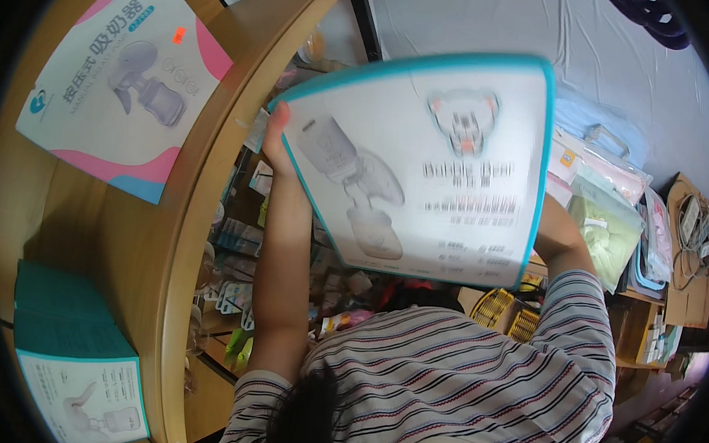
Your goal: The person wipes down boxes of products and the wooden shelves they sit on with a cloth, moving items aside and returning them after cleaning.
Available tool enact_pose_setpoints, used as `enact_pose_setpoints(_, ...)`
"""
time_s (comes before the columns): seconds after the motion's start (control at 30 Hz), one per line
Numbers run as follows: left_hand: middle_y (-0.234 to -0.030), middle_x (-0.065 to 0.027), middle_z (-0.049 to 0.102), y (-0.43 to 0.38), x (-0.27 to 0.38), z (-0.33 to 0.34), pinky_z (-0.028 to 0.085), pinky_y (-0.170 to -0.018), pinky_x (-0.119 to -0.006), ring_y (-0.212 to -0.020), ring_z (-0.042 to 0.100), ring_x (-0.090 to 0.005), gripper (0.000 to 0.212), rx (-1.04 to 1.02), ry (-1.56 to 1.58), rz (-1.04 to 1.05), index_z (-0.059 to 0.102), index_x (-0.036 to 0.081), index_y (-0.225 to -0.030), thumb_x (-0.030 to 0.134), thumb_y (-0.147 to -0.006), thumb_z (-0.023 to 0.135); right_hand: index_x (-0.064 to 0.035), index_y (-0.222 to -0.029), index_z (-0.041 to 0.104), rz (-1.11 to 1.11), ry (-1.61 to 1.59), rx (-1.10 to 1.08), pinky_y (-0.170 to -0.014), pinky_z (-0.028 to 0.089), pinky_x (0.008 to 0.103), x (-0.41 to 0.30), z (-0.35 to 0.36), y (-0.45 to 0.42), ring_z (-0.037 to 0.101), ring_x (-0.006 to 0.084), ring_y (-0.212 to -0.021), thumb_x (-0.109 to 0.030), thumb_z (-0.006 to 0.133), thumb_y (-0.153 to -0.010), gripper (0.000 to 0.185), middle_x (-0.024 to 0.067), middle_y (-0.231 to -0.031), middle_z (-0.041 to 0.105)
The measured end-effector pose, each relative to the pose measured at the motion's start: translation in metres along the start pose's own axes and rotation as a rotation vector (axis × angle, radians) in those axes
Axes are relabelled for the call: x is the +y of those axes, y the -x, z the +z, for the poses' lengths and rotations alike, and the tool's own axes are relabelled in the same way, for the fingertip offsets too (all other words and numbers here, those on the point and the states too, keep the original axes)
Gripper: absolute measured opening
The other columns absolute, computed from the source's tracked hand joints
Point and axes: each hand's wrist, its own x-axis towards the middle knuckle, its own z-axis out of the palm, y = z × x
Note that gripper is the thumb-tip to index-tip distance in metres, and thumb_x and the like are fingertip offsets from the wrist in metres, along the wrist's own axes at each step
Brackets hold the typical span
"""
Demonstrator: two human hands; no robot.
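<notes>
A large white breast pump box (393, 163) with a teal border is held up in front of me, tilted. Its face bears pump pictures and blurred writing. My left hand (278, 136) grips its left edge, with the thumb on the front face and the other fingers hidden behind. At the right edge, my right wrist (549, 226) passes behind the box, so the fingers of that hand are out of sight. Left of the box, on a wooden shelf (195, 213), are a white and pink manual breast pump box (124, 83) and a smaller teal and white pump box (75, 387).
Small packaged goods (236, 299) hang beyond my left forearm. Yellow plastic baskets (491, 307) are below the held box. To the right are bagged folded textiles (603, 228) and a coiled cable (694, 221) on cardboard. The shelf's curved edge runs close to my left hand.
</notes>
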Motion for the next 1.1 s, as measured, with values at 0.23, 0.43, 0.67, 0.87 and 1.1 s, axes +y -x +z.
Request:
enact_pose_setpoints(0.23,-0.114,-0.0118,0.05,0.0,-0.027,-0.03,0.039,-0.088,-0.037,-0.106,0.048,-0.0255,0.058,0.407,-0.113,0.031,0.045,0.001,-0.118,0.047,-0.082,0.046,-0.0031,-0.126,0.037,-0.008,-0.628,0.143,-0.094,0.037,0.034,0.061,0.004,0.041,0.046,0.0235,-0.111,-0.038,0.039,-0.09,0.051,0.0122,-0.124,0.045)
enact_pose_setpoints(0.43,-0.121,-0.0113,0.046,0.021,-0.034,-0.041,0.034,-0.093,-0.041,-0.111,0.045,-0.0254,0.057,0.488,-0.243,-0.206,0.041,0.002,-0.122,0.036,-0.08,0.056,-0.0017,-0.127,0.034,-0.349,-0.298,0.237,-0.095,0.036,0.0352,0.009,-0.04,0.003,0.045,0.0248,-0.112,-0.039,0.039,-0.089,0.053,0.0132,-0.122,0.046)
enact_pose_setpoints(0.67,-0.127,-0.0135,0.038,0.043,-0.038,-0.016,0.03,-0.097,-0.05,-0.116,0.039,-0.0308,0.063,0.381,-0.252,-0.302,0.033,0.001,-0.125,0.037,-0.08,0.056,0.0045,-0.11,0.05,-0.749,0.931,0.43,-0.088,0.038,0.0306,-0.049,0.001,-0.061,0.049,0.0217,-0.104,-0.019,0.057,-0.082,0.037,0.0141,-0.109,0.054)
enact_pose_setpoints(0.87,-0.118,-0.0126,0.043,0.023,-0.069,0.002,0.034,-0.095,-0.045,-0.114,0.041,-0.0293,0.06,0.525,-0.321,-0.202,0.038,0.001,-0.12,0.038,-0.078,0.059,-0.0023,-0.084,0.056,-0.947,1.608,0.148,-0.093,0.031,0.0451,0.012,0.054,-0.077,0.043,0.0365,-0.104,-0.009,0.06,-0.068,0.018,0.0194,-0.106,0.051)
enact_pose_setpoints(1.1,-0.122,-0.0145,0.039,0.036,-0.067,-0.008,0.031,-0.097,-0.041,-0.114,0.039,-0.027,0.072,0.647,-0.2,-0.238,0.033,0.004,-0.126,0.043,-0.073,0.062,-0.0082,-0.068,0.051,-1.035,1.654,-0.035,-0.093,0.03,0.0528,0.062,0.013,0.04,0.042,0.0344,-0.112,-0.007,0.06,-0.05,0.019,0.0167,-0.115,0.049)
